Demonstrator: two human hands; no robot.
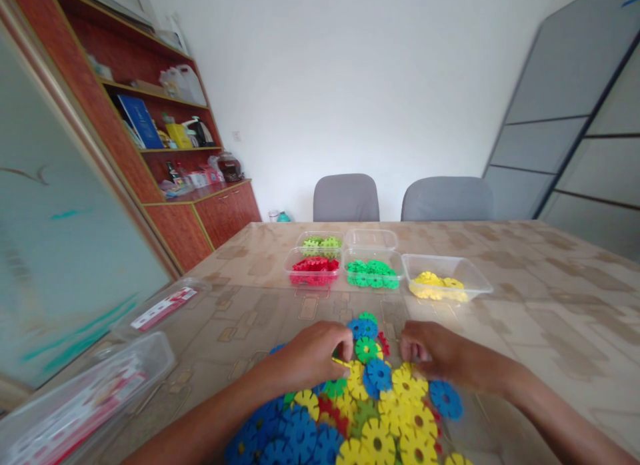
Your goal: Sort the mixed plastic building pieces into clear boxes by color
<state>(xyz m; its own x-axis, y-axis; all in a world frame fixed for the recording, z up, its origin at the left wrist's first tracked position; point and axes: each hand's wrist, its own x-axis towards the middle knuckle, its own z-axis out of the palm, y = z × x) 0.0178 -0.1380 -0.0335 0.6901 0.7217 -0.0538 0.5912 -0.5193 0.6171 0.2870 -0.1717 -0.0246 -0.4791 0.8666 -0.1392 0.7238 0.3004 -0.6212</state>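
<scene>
A heap of plastic gear-shaped discs [370, 405], blue, yellow, green and red, lies on the table right in front of me. My left hand [313, 355] rests on the heap's left top with fingers curled, pinching a thin yellow piece at its fingertips. My right hand [433, 352] sits at the heap's right top, fingers curled down onto the discs; what it grips is hidden. Beyond the hands stand clear tubs: light green discs [320, 242], red discs [315, 268], green discs [373, 273], yellow discs [440, 285] and one empty tub [371, 238].
A clear lidded box [85, 398] and its lid [165, 305] lie at the left table edge. Two grey chairs [346, 197] stand behind the patterned table [550, 298]. A wooden shelf unit [165, 138] fills the left wall.
</scene>
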